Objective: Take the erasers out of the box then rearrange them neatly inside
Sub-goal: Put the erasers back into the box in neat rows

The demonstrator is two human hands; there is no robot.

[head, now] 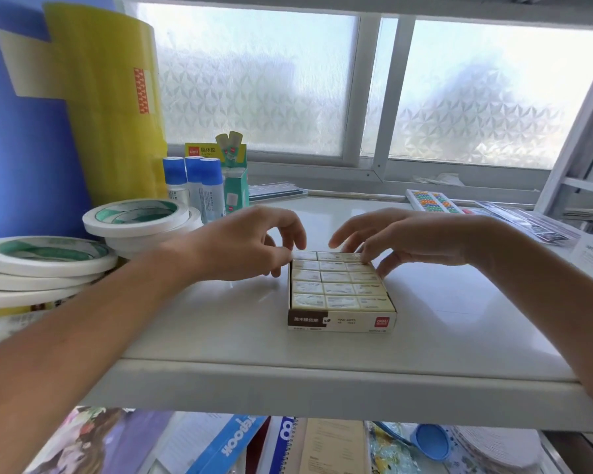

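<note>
With both hands, left hand (pixel 254 244) and right hand (pixel 401 242), loosely curled at the far row, prying one tightly packed white wrapped eraser (pixel 332 256) may tip the shallow white-and-brown cardboard box (pixel 341 321).

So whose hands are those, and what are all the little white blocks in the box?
No machine here: a person wears a camera on their head, so you see their own arms reaching forward. The left hand and right hand touch the far end of an eraser box on a white shelf. The blocks are wrapped erasers, packed in neat rows of three. Neither hand has lifted one; the fingertips only rest at the back row. To the left lie rolls of tape and blue-capped glue bottles. Behind is a frosted window.
</note>
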